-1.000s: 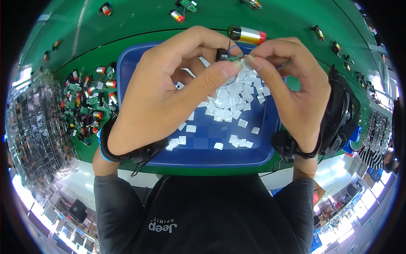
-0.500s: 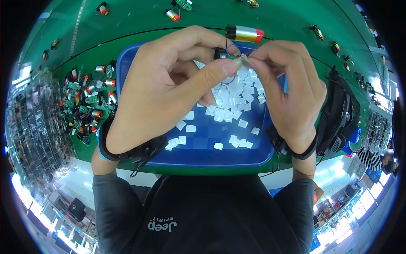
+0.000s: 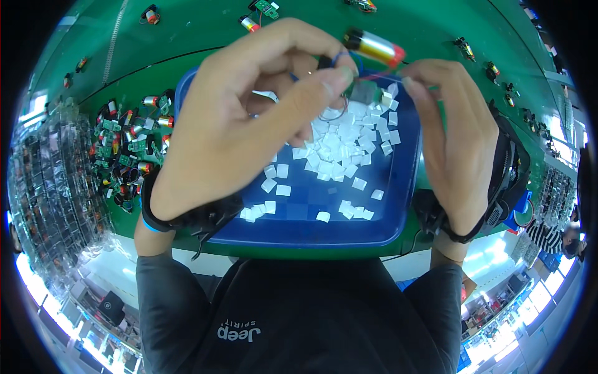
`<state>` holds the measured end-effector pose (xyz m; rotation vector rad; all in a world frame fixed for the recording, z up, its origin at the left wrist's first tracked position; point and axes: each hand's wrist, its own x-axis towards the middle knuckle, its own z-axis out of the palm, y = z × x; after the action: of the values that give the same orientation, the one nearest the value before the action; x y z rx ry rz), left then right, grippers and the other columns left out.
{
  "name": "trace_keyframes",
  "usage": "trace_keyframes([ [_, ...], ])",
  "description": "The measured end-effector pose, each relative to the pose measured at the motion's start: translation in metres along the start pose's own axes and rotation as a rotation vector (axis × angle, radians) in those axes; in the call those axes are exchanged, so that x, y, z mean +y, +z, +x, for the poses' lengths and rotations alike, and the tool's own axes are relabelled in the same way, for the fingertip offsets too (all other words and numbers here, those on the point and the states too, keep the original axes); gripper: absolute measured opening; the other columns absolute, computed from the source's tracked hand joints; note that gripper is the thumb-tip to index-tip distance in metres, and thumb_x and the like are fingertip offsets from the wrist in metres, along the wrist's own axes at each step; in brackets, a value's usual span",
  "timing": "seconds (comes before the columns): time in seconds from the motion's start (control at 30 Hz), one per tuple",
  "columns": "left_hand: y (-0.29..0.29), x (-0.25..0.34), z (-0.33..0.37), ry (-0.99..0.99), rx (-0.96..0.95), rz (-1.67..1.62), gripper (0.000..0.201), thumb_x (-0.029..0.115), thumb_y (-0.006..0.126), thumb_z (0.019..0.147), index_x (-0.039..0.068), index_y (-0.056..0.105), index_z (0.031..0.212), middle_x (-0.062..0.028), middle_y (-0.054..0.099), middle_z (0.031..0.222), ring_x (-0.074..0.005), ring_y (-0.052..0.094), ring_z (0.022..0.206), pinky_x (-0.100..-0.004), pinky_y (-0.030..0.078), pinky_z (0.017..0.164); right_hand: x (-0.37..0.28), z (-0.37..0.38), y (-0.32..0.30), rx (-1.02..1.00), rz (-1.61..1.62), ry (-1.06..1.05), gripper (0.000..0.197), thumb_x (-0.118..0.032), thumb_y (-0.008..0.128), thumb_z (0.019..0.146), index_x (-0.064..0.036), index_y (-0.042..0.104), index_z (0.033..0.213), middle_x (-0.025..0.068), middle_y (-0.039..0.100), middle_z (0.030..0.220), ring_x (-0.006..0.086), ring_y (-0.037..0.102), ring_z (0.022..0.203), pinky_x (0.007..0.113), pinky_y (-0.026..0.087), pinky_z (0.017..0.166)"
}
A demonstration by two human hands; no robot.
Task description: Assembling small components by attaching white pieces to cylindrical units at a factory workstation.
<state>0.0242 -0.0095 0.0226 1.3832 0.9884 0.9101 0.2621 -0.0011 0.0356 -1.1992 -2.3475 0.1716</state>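
My left hand (image 3: 261,118) is closed, thumb against fingers, on a small circuit board (image 3: 366,93) with thin wires. A cylindrical battery (image 3: 375,48), silver-gold with one black and one red end, hangs beyond the fingertips on those wires. Board and battery are smeared by motion. A curled white piece (image 3: 266,95) shows by the left fingers. To the right of the board, my right hand (image 3: 451,124) has thumb and forefinger pinched together; what they hold, if anything, is too blurred to name. Both hands are above a blue tray (image 3: 299,232) holding many white square pieces (image 3: 336,146).
Left of the tray lies a heap of circuit boards with batteries (image 3: 128,146), beside a stack of clear plastic trays (image 3: 56,187). More battery assemblies (image 3: 266,9) lie across the green table (image 3: 205,28). A black bag (image 3: 507,162) sits at the right.
My right hand has moved right, away from the left fingertips. The battery has swung, its red end lower and farther right. The board now shows more, below the wires.
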Motion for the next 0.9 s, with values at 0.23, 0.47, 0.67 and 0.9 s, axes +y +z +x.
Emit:
trace_keyframes([
  [0.23,0.004,-0.004,-0.002,0.121,-0.001,0.128,0.019,0.016,0.058,0.1,-0.001,0.061,0.109,-0.0079,0.067,0.098,-0.0083,0.062,0.071,-0.0204,0.05,0.058,-0.014,-0.001,-0.001,-0.043,0.734,0.256,0.035,-0.009,0.065,0.091,0.0027,0.059,0.124,0.0102,0.067,0.109,0.0177,0.064,0.098,0.03,0.05,0.083],
  [0.47,0.004,-0.001,-0.004,0.11,-0.031,0.431,0.015,0.013,0.058,0.099,0.0,0.062,0.104,-0.0049,0.065,0.094,-0.008,0.061,0.072,-0.0212,0.05,0.062,-0.017,-0.001,0.007,-0.125,0.794,0.23,0.041,-0.005,0.071,0.086,0.0021,0.059,0.125,0.0095,0.067,0.111,0.0155,0.063,0.1,0.029,0.049,0.087],
  [0.67,0.01,-0.007,-0.004,0.107,0.023,0.339,0.015,0.013,0.055,0.098,0.0,0.059,0.104,-0.0042,0.062,0.091,-0.0087,0.06,0.073,-0.0211,0.046,0.063,-0.016,-0.002,0.014,0.016,0.597,0.123,0.038,0.002,0.075,0.08,0.0013,0.064,0.117,0.0109,0.068,0.107,0.017,0.064,0.095,0.029,0.049,0.085],
  [0.9,0.008,-0.005,-0.007,0.07,0.011,0.388,0.018,0.007,0.049,0.09,0.0,0.055,0.106,-0.0049,0.06,0.093,-0.0107,0.059,0.079,-0.0234,0.045,0.068,-0.016,0.0,0.012,0.034,0.45,-0.089,0.032,0.003,0.079,0.074,0.0001,0.068,0.104,0.0124,0.068,0.102,0.0207,0.062,0.091,0.03,0.049,0.081],
])
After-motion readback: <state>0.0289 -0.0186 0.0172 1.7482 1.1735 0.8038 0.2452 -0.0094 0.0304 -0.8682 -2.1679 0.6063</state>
